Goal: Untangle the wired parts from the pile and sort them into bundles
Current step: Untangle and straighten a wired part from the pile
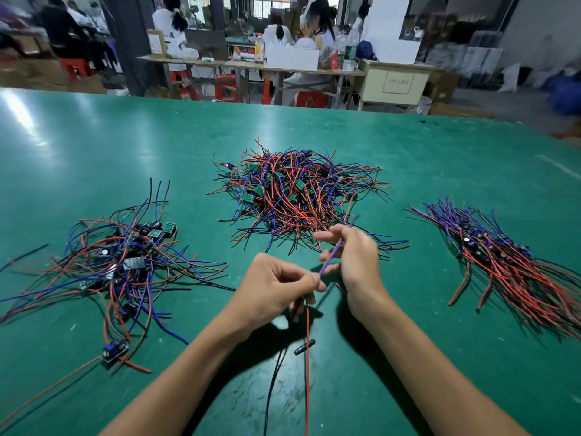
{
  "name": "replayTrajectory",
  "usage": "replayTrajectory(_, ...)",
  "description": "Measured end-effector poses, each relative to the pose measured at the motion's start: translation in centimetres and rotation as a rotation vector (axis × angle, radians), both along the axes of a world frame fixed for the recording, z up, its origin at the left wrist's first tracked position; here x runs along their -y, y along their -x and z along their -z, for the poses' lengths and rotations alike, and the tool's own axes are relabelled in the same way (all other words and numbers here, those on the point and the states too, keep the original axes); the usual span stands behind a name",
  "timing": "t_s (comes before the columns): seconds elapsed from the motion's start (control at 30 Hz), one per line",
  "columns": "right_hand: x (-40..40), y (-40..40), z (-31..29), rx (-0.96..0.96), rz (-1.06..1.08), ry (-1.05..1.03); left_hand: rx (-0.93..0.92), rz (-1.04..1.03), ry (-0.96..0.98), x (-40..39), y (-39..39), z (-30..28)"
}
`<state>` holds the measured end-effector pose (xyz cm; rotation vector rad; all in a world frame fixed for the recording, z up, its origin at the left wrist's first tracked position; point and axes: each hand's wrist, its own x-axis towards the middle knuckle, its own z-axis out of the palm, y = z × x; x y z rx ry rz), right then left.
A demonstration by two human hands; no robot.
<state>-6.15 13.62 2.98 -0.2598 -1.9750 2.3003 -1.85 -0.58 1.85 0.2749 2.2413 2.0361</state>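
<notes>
A tangled pile of red, blue and black wires with small green boards lies in the middle of the green table. My left hand grips one wired part; its red wire and black wire hang down toward me. My right hand pinches the same part's blue wire, which runs up between its fingers. A loose group of wired parts lies at the left. A straightened bundle lies at the right.
A small black part lies on the table under my hands. Beyond the table's far edge, several people sit at workbenches with red stools and boxes.
</notes>
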Motion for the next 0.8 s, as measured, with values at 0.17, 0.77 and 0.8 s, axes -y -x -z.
replayTrajectory(0.17, -1.5, 0.4, -0.7, -0.001, -0.051, 0.228, 0.090, 0.006, -0.081, -0.8, -0.4, -0.7)
replayTrajectory(0.77, -1.1, -0.9, -0.4, -0.253, -0.354, -0.240, 0.156, -0.017, -0.222, 0.8, 0.0, -1.4)
replayTrajectory(0.8, -1.2, -0.9, -0.5, -0.238, -0.340, -0.221, 0.180, -0.006, -0.258, 0.7, 0.0, -1.5)
